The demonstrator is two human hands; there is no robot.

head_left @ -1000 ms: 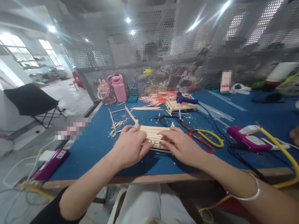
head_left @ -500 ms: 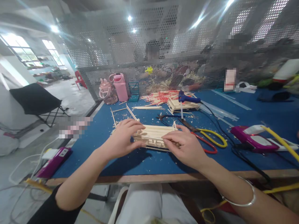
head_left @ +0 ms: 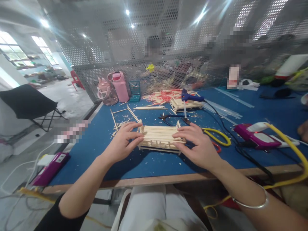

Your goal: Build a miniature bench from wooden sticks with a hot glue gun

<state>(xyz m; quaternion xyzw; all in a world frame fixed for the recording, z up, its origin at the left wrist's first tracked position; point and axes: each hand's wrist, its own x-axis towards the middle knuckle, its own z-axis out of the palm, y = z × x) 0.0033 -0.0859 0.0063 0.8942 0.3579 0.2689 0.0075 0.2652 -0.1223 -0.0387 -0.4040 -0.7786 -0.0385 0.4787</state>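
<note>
While half-closed on stick rack, left hand near shavings, right hand near scissors.

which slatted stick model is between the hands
The nearer model, left hand and right hand at its ends; the other model sits farther back by the blue glue gun.

You are in a craft workshop

On your worktop lie wood scraps, a stick pile and a glue gun; behind it rises a perforated metal screen, and left of it are grey floor and windows.
</note>
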